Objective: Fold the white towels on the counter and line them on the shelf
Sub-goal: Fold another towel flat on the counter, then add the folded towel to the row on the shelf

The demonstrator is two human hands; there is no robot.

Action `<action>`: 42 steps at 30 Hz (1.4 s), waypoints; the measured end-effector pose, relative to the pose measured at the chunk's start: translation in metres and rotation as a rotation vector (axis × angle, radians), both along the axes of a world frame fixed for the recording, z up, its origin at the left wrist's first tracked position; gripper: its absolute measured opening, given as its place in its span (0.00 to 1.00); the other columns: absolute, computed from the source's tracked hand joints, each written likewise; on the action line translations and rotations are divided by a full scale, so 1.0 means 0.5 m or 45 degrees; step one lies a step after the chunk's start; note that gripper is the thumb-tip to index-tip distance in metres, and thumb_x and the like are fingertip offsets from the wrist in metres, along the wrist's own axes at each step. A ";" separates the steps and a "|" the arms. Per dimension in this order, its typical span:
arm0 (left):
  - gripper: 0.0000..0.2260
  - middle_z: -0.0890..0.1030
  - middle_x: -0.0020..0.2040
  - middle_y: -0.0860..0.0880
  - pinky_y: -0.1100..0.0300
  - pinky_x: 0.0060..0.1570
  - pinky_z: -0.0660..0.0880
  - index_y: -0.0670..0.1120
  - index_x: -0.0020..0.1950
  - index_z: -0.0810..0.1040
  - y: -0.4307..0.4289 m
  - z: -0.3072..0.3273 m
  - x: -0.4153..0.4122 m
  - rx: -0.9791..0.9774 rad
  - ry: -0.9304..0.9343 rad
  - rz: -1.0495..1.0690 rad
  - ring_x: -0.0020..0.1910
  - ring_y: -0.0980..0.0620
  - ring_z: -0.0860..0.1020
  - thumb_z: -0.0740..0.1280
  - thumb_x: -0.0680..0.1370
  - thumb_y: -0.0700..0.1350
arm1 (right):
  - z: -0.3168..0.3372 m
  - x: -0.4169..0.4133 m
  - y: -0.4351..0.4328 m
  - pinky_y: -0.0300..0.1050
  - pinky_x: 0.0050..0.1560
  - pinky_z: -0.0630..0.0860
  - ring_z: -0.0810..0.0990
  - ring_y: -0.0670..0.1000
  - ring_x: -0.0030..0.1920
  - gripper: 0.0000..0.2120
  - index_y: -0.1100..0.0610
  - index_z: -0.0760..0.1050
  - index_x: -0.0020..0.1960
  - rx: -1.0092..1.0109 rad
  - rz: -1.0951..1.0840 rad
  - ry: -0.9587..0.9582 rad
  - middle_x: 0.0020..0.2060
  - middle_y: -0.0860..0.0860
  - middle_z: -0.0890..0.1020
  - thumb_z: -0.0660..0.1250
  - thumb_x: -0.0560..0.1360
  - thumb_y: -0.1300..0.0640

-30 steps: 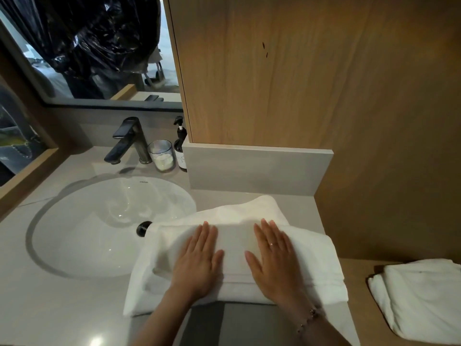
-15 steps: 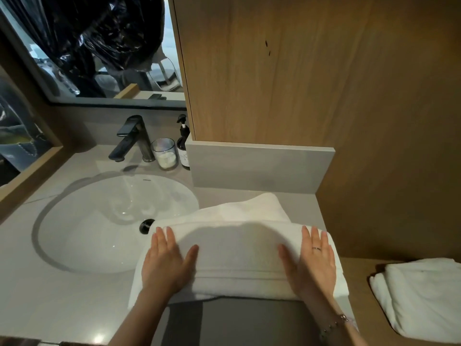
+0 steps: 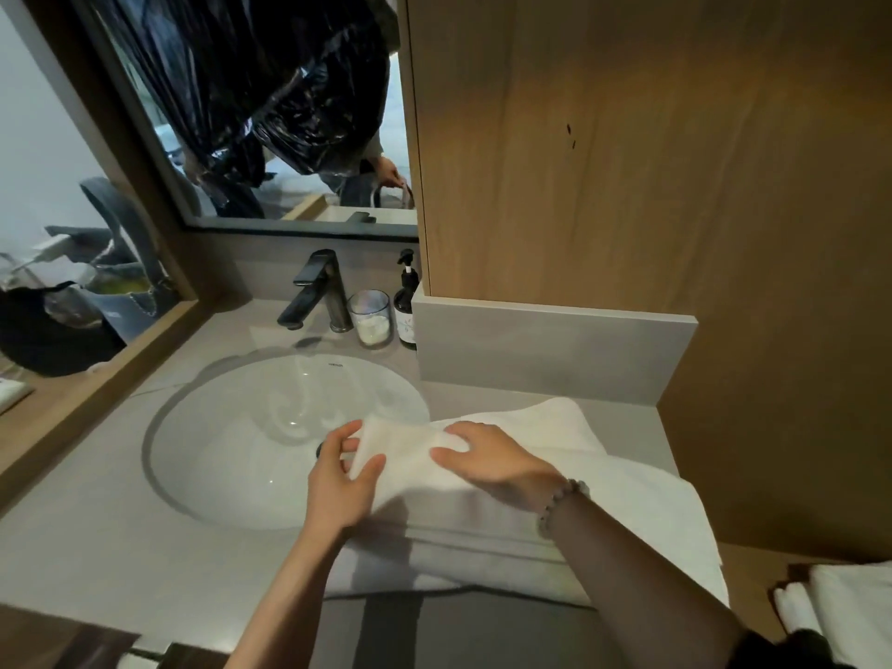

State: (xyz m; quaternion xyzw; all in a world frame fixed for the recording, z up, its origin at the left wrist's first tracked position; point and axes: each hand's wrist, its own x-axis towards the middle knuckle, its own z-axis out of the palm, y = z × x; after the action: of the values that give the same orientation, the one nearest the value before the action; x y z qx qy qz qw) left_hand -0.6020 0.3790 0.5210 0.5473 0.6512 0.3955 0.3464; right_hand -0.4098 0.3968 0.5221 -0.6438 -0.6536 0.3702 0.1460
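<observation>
white towel (image 3: 579, 504) lies left-right; left hand (image 3: 338, 482), right hand (image 3: 492, 461) grip left end

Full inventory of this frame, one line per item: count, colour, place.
counter: 1, grey, across the foreground
sink: 1, white, set in the counter, left
tap: 1, dark, behind the sink
glass: 1, clear, right of the tap
pump bottle: 1, dark, right of the glass
mirror: 1, on the wall above the tap
wooden panel: 1, brown, right of the mirror
towel: 1, white, on the counter right of the sink, left end lifted
shelf: 1, brown, bottom right
folded towels: count unclear, white, on the shelf
bracelet: 1, pale beads, right wrist
left hand: grips the towel's left end
right hand: grips the towel beside it
</observation>
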 end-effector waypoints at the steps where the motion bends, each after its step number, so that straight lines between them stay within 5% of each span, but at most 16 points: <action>1: 0.18 0.77 0.51 0.48 0.61 0.47 0.71 0.51 0.61 0.71 0.001 0.012 0.002 0.050 -0.031 -0.014 0.46 0.50 0.77 0.69 0.74 0.38 | 0.011 -0.002 0.004 0.47 0.64 0.69 0.75 0.49 0.61 0.22 0.50 0.74 0.62 -0.034 -0.031 0.166 0.61 0.48 0.77 0.65 0.73 0.40; 5: 0.17 0.75 0.48 0.55 0.60 0.48 0.74 0.53 0.60 0.70 0.019 0.060 0.012 0.165 -0.134 -0.069 0.46 0.58 0.76 0.68 0.75 0.38 | 0.076 0.015 0.026 0.37 0.40 0.70 0.76 0.45 0.38 0.05 0.49 0.77 0.43 -0.037 -0.004 0.373 0.39 0.45 0.79 0.68 0.75 0.48; 12: 0.17 0.79 0.48 0.48 0.58 0.42 0.76 0.50 0.59 0.74 0.091 0.124 0.026 0.120 -0.194 -0.233 0.44 0.50 0.78 0.73 0.72 0.46 | 0.173 0.068 0.028 0.33 0.29 0.63 0.67 0.44 0.29 0.12 0.54 0.69 0.36 0.139 -0.047 0.340 0.29 0.46 0.70 0.65 0.78 0.55; 16: 0.19 0.80 0.51 0.47 0.62 0.36 0.72 0.45 0.60 0.75 0.118 0.148 0.058 0.038 -0.391 -0.322 0.41 0.53 0.77 0.72 0.72 0.49 | 0.220 0.102 -0.003 0.37 0.33 0.64 0.67 0.44 0.31 0.13 0.53 0.68 0.35 0.281 -0.206 0.417 0.30 0.46 0.70 0.64 0.78 0.56; 20: 0.19 0.79 0.58 0.45 0.55 0.50 0.76 0.43 0.64 0.72 0.127 0.180 0.152 -0.165 -1.063 -0.412 0.55 0.48 0.78 0.69 0.75 0.46 | 0.283 0.138 -0.042 0.40 0.40 0.68 0.73 0.46 0.37 0.08 0.54 0.72 0.40 0.479 -0.442 0.488 0.35 0.47 0.76 0.65 0.78 0.56; 22: 0.19 0.79 0.59 0.47 0.55 0.53 0.75 0.44 0.66 0.72 0.117 0.199 0.220 -0.230 -1.202 -0.546 0.56 0.50 0.78 0.67 0.76 0.45 | 0.313 0.163 -0.068 0.44 0.43 0.70 0.75 0.49 0.42 0.08 0.59 0.75 0.46 0.615 -0.607 0.487 0.41 0.52 0.78 0.65 0.77 0.54; 27: 0.12 0.82 0.55 0.48 0.51 0.56 0.76 0.50 0.57 0.77 0.063 0.249 0.368 -0.097 -1.071 -0.908 0.54 0.50 0.81 0.70 0.74 0.44 | 0.377 0.241 -0.129 0.44 0.61 0.72 0.76 0.51 0.58 0.16 0.60 0.74 0.58 0.832 -1.058 0.622 0.55 0.51 0.79 0.63 0.78 0.49; 30: 0.17 0.81 0.51 0.52 0.64 0.46 0.78 0.45 0.60 0.74 0.034 0.293 0.420 0.107 -0.942 -0.961 0.48 0.57 0.80 0.72 0.73 0.44 | 0.408 0.280 -0.163 0.52 0.68 0.68 0.71 0.53 0.66 0.27 0.59 0.65 0.71 0.912 -1.198 0.639 0.67 0.52 0.73 0.62 0.77 0.45; 34: 0.15 0.75 0.47 0.60 0.69 0.44 0.71 0.49 0.56 0.69 0.002 0.348 0.482 0.374 -0.786 -0.983 0.44 0.66 0.73 0.71 0.74 0.44 | 0.438 0.326 -0.216 0.42 0.55 0.75 0.77 0.47 0.56 0.19 0.55 0.70 0.65 1.050 -1.264 0.682 0.54 0.44 0.78 0.61 0.78 0.47; 37: 0.14 0.73 0.46 0.61 0.78 0.38 0.70 0.48 0.56 0.68 -0.034 0.386 0.545 0.513 -0.780 -1.008 0.44 0.67 0.72 0.69 0.75 0.43 | 0.456 0.378 -0.263 0.42 0.54 0.77 0.79 0.46 0.53 0.15 0.54 0.73 0.62 1.173 -1.321 0.726 0.53 0.46 0.80 0.62 0.78 0.48; 42: 0.18 0.71 0.48 0.61 0.77 0.38 0.69 0.48 0.62 0.64 -0.126 0.433 0.665 0.585 -0.805 -1.079 0.44 0.68 0.72 0.68 0.76 0.42 | 0.487 0.488 -0.364 0.38 0.49 0.73 0.74 0.47 0.49 0.16 0.56 0.64 0.60 1.303 -1.514 0.636 0.49 0.49 0.73 0.62 0.78 0.49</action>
State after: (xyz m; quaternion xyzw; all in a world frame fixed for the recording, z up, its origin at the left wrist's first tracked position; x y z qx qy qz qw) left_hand -0.2693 0.3159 0.7374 0.6767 0.1373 0.4979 0.5248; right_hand -0.1657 0.2147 0.7655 -0.6351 -0.2395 0.0197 0.7341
